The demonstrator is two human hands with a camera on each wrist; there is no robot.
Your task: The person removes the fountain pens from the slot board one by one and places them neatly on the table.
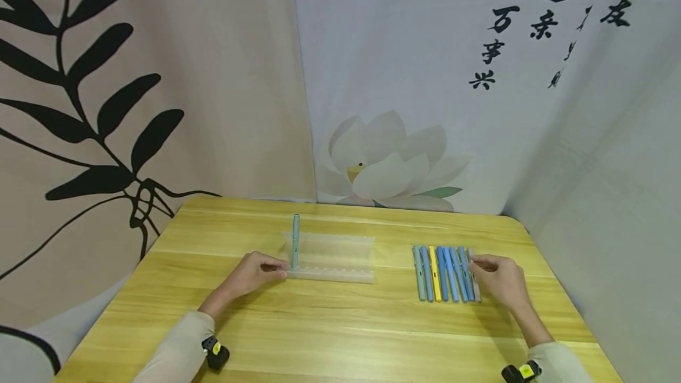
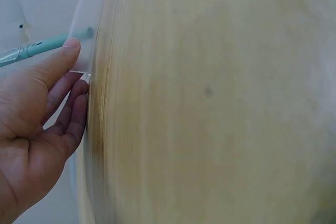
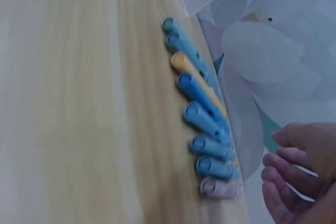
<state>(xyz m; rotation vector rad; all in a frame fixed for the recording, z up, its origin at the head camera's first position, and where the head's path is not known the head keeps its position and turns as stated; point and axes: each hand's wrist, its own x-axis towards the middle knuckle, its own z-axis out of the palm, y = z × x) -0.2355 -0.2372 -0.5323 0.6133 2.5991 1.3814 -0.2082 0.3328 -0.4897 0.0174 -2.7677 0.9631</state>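
Note:
At the left of the table, my left hand (image 1: 258, 270) pinches the left end of a clear plastic pen rack (image 1: 335, 276) between thumb and fingers. A teal pen (image 1: 295, 241) stands upright in the rack's left end; in the left wrist view that pen (image 2: 50, 44) passes behind the thumb tip. My right hand (image 1: 500, 279) is at the right end of a row of pens, beside a grey pen (image 1: 476, 288). In the right wrist view, the right hand (image 3: 302, 174) has loosely bent fingers, with nothing visible between them and a gap to the grey pen (image 3: 218, 188).
Left of the grey pen lie several blue pens (image 1: 452, 276), a yellow pen (image 1: 435, 273) and a green pen (image 1: 418, 273), side by side. The wooden table (image 1: 330, 336) ends at a fabric backdrop (image 1: 404, 64) printed with a lotus and characters.

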